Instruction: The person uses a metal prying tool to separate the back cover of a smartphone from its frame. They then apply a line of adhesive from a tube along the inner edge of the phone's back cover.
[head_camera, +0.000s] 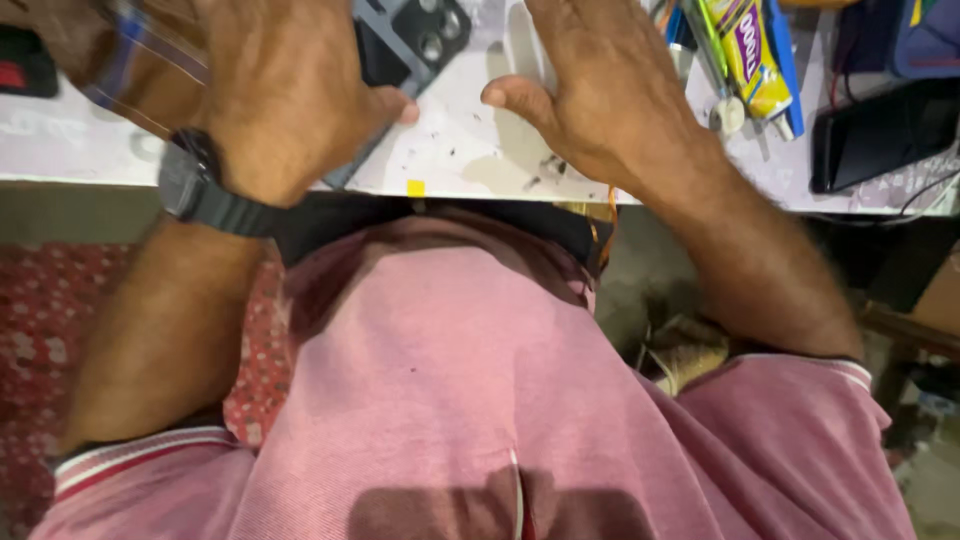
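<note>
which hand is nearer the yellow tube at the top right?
Right. The right hand lies just left of the yellow tube; the left hand is far across, on the phone.

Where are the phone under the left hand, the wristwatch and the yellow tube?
phone (425, 35): head view, camera end.
wristwatch (188, 178): head view, black case.
yellow tube (748, 55): head view, middle.
</note>
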